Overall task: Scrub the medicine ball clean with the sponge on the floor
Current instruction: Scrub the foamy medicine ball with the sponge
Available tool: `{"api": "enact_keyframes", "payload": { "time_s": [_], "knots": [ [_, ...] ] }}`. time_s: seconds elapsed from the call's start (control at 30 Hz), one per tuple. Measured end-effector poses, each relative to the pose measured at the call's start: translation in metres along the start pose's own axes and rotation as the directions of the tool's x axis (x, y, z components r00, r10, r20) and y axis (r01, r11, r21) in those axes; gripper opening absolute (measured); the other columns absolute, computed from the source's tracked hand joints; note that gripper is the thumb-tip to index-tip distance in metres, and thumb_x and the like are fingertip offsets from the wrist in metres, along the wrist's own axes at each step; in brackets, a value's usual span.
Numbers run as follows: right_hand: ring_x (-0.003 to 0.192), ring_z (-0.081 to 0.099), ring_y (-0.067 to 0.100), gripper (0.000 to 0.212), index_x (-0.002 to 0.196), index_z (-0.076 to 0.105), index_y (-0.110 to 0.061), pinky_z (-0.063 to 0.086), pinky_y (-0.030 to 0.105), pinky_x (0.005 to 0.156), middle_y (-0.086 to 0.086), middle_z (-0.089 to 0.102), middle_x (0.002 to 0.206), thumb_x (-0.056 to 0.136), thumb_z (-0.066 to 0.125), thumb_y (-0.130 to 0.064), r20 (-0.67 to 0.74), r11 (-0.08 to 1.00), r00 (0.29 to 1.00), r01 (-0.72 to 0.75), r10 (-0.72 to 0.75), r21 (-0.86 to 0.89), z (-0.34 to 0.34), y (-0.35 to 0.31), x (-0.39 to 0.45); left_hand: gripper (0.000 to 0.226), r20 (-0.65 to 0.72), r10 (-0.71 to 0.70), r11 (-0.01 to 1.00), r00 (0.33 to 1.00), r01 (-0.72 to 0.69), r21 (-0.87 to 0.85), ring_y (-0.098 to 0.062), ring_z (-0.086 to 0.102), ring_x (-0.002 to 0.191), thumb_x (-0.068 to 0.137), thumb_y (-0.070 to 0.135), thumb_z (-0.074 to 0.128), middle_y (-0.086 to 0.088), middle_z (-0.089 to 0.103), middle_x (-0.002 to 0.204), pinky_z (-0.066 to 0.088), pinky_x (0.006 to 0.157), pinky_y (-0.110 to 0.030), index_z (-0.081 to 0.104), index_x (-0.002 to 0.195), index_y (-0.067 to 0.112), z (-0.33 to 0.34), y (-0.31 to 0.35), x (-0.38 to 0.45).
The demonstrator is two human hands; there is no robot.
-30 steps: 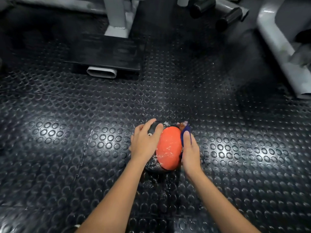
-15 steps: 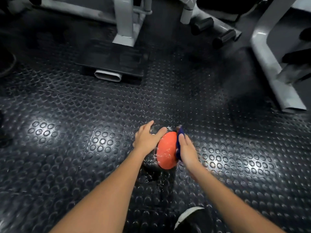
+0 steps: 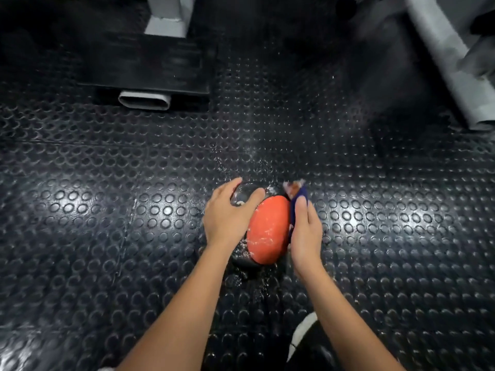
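From the head view, much of the ball (image 3: 265, 234) is hidden from me: my left hand (image 3: 227, 218) covers its left flank and my right hand (image 3: 305, 234) its right, so I see only an orange panel and slivers of black at the top and bottom left. The sponge (image 3: 296, 202) is mostly behind my right fingers; a dark blue strip and a lighter, blurred tip above the ball are all that shows. The frame legs (image 3: 450, 57) at upper right and the post (image 3: 167, 20) at upper centre are cut off by the edge, and a white shape at lower centre right is too dark to identify.

The ball sits on the studded floor (image 3: 107, 210), just below the middle of the frame. Its orange panel is streaked with white suds, and the floor beside it glistens wet.

My left hand lies spread on the ball, fingers nearly straight, thumb across the black top. My right hand presses the sponge flat against the ball's right side; the fingers run straight upward along it and the thumb lies on its near face.

Against half a second ago, the sponge tip stands higher above the ball, and more of the orange panel is exposed between my hands. The camera has tipped down, so less equipment shows along the top.
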State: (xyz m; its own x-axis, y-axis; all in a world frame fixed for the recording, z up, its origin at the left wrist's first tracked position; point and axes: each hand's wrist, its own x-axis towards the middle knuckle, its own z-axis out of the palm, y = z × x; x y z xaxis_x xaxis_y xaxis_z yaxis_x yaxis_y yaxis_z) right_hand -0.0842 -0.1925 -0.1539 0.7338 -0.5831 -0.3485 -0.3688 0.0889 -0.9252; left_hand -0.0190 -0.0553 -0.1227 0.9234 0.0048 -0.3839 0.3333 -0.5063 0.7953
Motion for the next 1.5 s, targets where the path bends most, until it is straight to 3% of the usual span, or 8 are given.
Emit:
{"api": "enact_keyframes", "payload": {
  "time_s": [0.1,0.27,0.53,0.77,0.9,1.0,1.2,1.5],
  "knots": [
    [0.079,0.058,0.005,0.031,0.091,0.065,-0.031,0.050,0.028,0.075,-0.011,0.063,0.089,0.109,0.044,-0.046,0.045,0.995,0.997,0.073,-0.070,-0.070,0.002,0.000,0.001,0.072,-0.021,0.036,0.998,0.999,-0.034,0.061,-0.014,0.046,0.142,0.084,0.078,0.065,0.019,0.047,0.156,0.041,0.117,-0.051,0.056,0.147,0.046,0.002,0.001,-0.005],
    [0.116,0.068,0.028,0.038,0.110,0.070,-0.024,0.050,0.052,0.109,0.011,0.074,0.123,0.108,0.042,-0.051,0.135,0.915,0.909,-0.402,0.395,0.030,-0.008,0.007,0.021,0.071,0.003,0.043,0.998,0.999,-0.043,0.053,-0.013,0.046,0.142,0.084,0.078,0.064,0.020,0.046,0.156,0.042,0.116,-0.053,0.055,0.147,0.048,-0.001,0.000,-0.006],
    [0.069,0.054,0.019,0.032,0.108,0.077,-0.023,0.043,0.030,0.062,0.016,0.061,0.076,0.109,0.050,-0.039,0.153,0.997,0.986,0.067,-0.071,0.033,0.002,-0.014,0.016,0.064,-0.002,0.063,0.995,0.998,-0.063,0.072,-0.008,0.048,0.138,0.087,0.074,0.065,0.023,0.048,0.152,0.042,0.114,-0.041,0.056,0.145,0.048,-0.002,0.000,-0.005],
    [0.103,0.070,0.031,0.043,0.120,0.072,-0.014,0.054,0.041,0.088,0.014,0.076,0.111,0.107,0.048,-0.047,0.173,0.885,0.870,-0.466,0.462,-0.021,-0.007,-0.002,0.043,0.067,0.023,0.054,0.994,0.998,-0.056,0.092,-0.013,0.051,0.136,0.086,0.077,0.063,0.022,0.046,0.155,0.044,0.113,-0.047,0.054,0.146,0.050,-0.003,0.002,-0.004],
    [0.089,0.064,0.039,0.036,0.114,0.078,-0.022,0.053,0.049,0.077,0.017,0.076,0.104,0.109,0.048,-0.041,0.131,0.998,0.989,-0.065,0.064,0.003,-0.001,-0.023,0.022,0.065,0.036,0.051,0.997,0.998,-0.053,0.056,-0.011,0.051,0.135,0.087,0.075,0.064,0.022,0.046,0.154,0.045,0.111,-0.043,0.054,0.145,0.050,-0.007,0.000,-0.003],
    [0.076,0.063,0.006,0.029,0.113,0.078,-0.025,0.049,0.030,0.071,-0.019,0.072,0.081,0.109,0.051,-0.037,0.185,0.970,0.958,0.234,-0.219,-0.061,0.001,-0.022,0.006,0.065,0.056,0.064,0.996,0.996,-0.067,0.065,-0.011,0.049,0.136,0.087,0.073,0.065,0.022,0.046,0.153,0.044,0.113,-0.042,0.053,0.146,0.050,-0.009,-0.001,-0.003],
    [0.105,0.069,0.038,0.036,0.104,0.074,-0.019,0.052,0.048,0.105,0.011,0.072,0.103,0.107,0.050,-0.045,0.167,0.928,0.913,-0.369,0.372,-0.052,-0.008,-0.008,0.043,0.072,0.172,0.035,0.999,0.985,-0.032,-0.021,-0.010,0.039,0.146,0.087,0.069,0.069,0.018,0.039,0.158,0.036,0.119,-0.044,0.050,0.152,0.047,-0.014,0.007,-0.003],
    [0.069,0.058,0.007,0.028,0.099,0.075,-0.036,0.045,0.027,0.067,-0.014,0.066,0.076,0.109,0.049,-0.038,0.270,0.948,0.933,0.284,-0.238,-0.145,0.003,-0.020,0.018,0.043,0.173,0.051,0.997,0.984,-0.040,-0.067,-0.008,0.038,0.144,0.107,0.055,0.047,0.015,0.041,0.154,0.027,0.109,-0.032,0.053,0.149,0.048,-0.017,-0.005,-0.001]
  ]
}}
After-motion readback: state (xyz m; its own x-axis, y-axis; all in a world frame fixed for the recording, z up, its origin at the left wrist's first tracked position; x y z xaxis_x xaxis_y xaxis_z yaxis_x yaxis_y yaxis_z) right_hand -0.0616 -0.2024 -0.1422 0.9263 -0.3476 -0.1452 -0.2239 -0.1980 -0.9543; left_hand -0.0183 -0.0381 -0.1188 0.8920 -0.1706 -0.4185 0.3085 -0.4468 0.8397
